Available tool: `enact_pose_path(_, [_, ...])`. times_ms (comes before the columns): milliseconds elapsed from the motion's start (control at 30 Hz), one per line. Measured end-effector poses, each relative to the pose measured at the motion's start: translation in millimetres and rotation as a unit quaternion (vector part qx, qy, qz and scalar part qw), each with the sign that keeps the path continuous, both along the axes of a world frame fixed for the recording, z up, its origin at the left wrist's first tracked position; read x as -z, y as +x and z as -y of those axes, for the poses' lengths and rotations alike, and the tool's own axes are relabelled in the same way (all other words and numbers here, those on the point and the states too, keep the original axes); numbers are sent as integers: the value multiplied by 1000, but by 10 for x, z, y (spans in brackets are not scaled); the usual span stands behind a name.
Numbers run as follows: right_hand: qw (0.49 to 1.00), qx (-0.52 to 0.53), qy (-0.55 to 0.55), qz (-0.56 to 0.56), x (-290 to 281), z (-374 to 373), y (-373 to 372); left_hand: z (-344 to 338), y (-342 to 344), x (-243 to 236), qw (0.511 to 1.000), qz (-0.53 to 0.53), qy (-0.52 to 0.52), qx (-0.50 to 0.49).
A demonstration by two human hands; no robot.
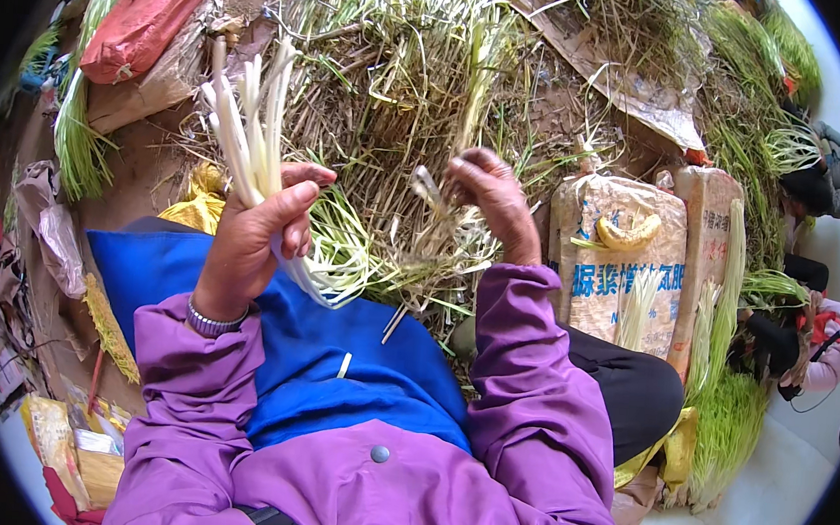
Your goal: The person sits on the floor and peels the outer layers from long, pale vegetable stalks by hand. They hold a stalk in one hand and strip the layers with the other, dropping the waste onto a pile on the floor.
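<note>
My left hand [263, 228] is closed round a bunch of long greens [246, 130]. Their thick white stems point up and away from me, and the thin yellow-green leaves hang down past my palm over my blue apron [355, 341]. To the right, my right hand [493, 191] is raised with its fingers bent together, apart from the bunch. Dry, pale brown scraps [428, 186] show by its fingertips, slightly blurred; whether the fingers grip them is hard to make out. A short pale stem piece [345, 365] lies on the apron.
Straw and loose leaves [385, 82] cover the ground ahead. At my right stands a printed sack [589, 246] bearing a yellow curved thing [628, 231] and pale stems. A red bundle [148, 19] lies far left. Other people [826, 176] sit at the far right among heaped greens.
</note>
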State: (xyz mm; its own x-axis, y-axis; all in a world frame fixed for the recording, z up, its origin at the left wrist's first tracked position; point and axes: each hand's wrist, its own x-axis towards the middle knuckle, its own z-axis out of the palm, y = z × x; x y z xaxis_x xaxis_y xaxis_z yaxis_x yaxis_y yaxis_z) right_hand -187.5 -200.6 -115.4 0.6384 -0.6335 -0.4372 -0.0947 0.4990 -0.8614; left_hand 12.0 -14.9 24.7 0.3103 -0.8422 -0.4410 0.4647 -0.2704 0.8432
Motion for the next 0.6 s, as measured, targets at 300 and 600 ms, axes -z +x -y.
enact_pose_path(300, [979,-185,-86,-6,-824,-730,380,-84,39,183,996,89,5,-22])
enact_pose_path(600, [852,-349,-377,-106,-1514,-1231,372,-136,79,273,994,-63,-77,-40])
